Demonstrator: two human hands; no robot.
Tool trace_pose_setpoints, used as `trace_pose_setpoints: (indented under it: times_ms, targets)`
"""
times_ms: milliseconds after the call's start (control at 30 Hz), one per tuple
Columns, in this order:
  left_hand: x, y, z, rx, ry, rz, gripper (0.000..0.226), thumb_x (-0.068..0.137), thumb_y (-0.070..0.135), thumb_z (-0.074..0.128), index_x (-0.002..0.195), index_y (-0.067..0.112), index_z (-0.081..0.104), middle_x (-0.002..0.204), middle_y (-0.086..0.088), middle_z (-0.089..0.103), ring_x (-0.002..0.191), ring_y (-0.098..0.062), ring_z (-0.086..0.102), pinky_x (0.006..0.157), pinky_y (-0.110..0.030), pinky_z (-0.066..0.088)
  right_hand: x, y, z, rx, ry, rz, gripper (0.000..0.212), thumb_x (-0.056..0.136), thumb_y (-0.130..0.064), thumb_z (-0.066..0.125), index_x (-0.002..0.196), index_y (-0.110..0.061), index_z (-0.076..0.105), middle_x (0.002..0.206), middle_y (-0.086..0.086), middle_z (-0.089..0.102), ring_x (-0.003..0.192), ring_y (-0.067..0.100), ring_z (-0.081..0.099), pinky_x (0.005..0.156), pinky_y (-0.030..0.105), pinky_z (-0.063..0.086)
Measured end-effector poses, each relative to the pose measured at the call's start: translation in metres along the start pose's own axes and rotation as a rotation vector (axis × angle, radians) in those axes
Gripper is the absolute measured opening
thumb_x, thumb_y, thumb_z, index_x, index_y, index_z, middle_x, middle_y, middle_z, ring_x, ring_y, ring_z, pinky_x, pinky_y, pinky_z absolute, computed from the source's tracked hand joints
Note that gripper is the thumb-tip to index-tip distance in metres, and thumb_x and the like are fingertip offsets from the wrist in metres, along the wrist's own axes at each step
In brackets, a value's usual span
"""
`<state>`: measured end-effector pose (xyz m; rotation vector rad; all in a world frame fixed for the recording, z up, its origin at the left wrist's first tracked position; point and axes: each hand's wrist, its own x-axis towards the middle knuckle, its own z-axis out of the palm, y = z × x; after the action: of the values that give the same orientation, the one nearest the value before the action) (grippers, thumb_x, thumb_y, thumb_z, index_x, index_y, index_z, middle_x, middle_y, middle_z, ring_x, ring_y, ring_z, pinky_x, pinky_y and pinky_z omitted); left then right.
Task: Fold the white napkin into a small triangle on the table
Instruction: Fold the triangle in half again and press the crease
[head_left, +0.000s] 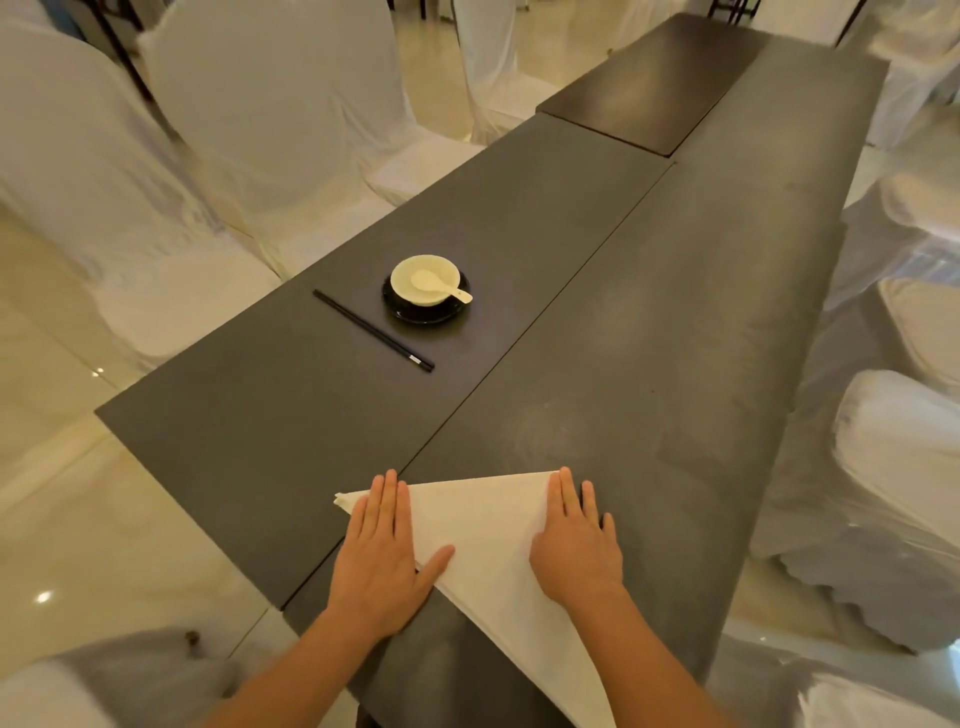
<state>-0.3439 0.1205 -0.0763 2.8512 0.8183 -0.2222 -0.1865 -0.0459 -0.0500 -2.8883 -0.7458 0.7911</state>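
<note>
The white napkin (485, 540) lies on the dark table (649, 364) near its front end, folded into a large triangle. Its long edge runs across the far side and one point trails back toward me, past the table's near edge. My left hand (384, 551) presses flat on the napkin's left part, fingers together and thumb spread over the cloth. My right hand (576, 545) lies flat on the right part, fingertips near the far right corner. Neither hand grips the cloth.
Farther up the table a white bowl with a spoon (427, 280) sits on a black saucer, and black chopsticks (373, 330) lie to its left. White-covered chairs (249, 119) line both sides. A seam (524, 343) runs lengthwise between the table panels.
</note>
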Motion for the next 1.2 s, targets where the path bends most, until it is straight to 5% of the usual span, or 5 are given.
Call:
trace_pose_setpoints:
  times_ms: [500, 633, 733, 933, 1200]
  targets:
    - [-0.028, -0.053, -0.005, 0.082, -0.109, 0.107, 0.073, 0.094, 0.064, 0.004, 0.15, 0.023, -0.018, 0.158, -0.004, -0.023, 0.145, -0.023, -0.024, 0.121, -0.044, -0.004, -0.013, -0.038, -0.011, -0.006, 0.058, 0.085, 0.076, 0.092, -0.021, 0.04, 0.152, -0.005, -0.004, 0.163, 0.01, -0.008, 0.149, 0.031, -0.006, 0.118, 0.055, 0.002]
    - [-0.027, -0.049, 0.002, 0.084, -0.082, 0.084, 0.069, 0.095, 0.058, 0.008, 0.152, 0.023, -0.009, 0.159, -0.007, -0.019, 0.147, -0.026, -0.018, 0.121, -0.051, 0.003, -0.044, -0.106, 0.003, 0.098, 0.029, -0.29, 0.068, 0.1, -0.03, 0.035, 0.153, -0.009, -0.001, 0.163, 0.009, -0.006, 0.15, 0.026, -0.004, 0.12, 0.046, 0.003]
    - [-0.029, -0.056, 0.007, 0.187, -0.11, 0.133, 0.082, 0.093, 0.053, 0.037, 0.153, 0.019, -0.008, 0.16, -0.013, -0.019, 0.146, -0.03, -0.021, 0.12, -0.053, 0.007, -0.069, -0.146, 0.031, 0.085, -0.087, -0.447, 0.067, 0.102, -0.048, 0.018, 0.152, -0.013, -0.009, 0.163, 0.007, -0.011, 0.149, 0.026, -0.012, 0.121, 0.047, -0.001]
    - [-0.029, -0.052, 0.007, 0.16, -0.08, 0.099, 0.068, 0.098, 0.055, 0.008, 0.152, 0.018, -0.012, 0.159, -0.01, -0.02, 0.147, -0.027, -0.02, 0.12, -0.049, 0.002, -0.09, -0.118, 0.076, 0.117, 0.047, -0.274, 0.081, 0.093, -0.068, 0.003, 0.151, -0.014, -0.014, 0.16, 0.006, -0.02, 0.146, 0.025, -0.024, 0.12, 0.048, -0.01]
    - [-0.028, -0.05, 0.001, 0.109, -0.092, 0.075, 0.071, 0.094, 0.061, -0.003, 0.153, 0.021, -0.009, 0.161, -0.008, -0.014, 0.148, -0.026, -0.015, 0.12, -0.048, 0.003, -0.149, -0.038, 0.103, 0.068, 0.14, -0.044, 0.084, 0.094, -0.069, 0.015, 0.153, -0.01, 0.007, 0.163, 0.009, 0.002, 0.15, 0.028, 0.0, 0.116, 0.045, 0.004]
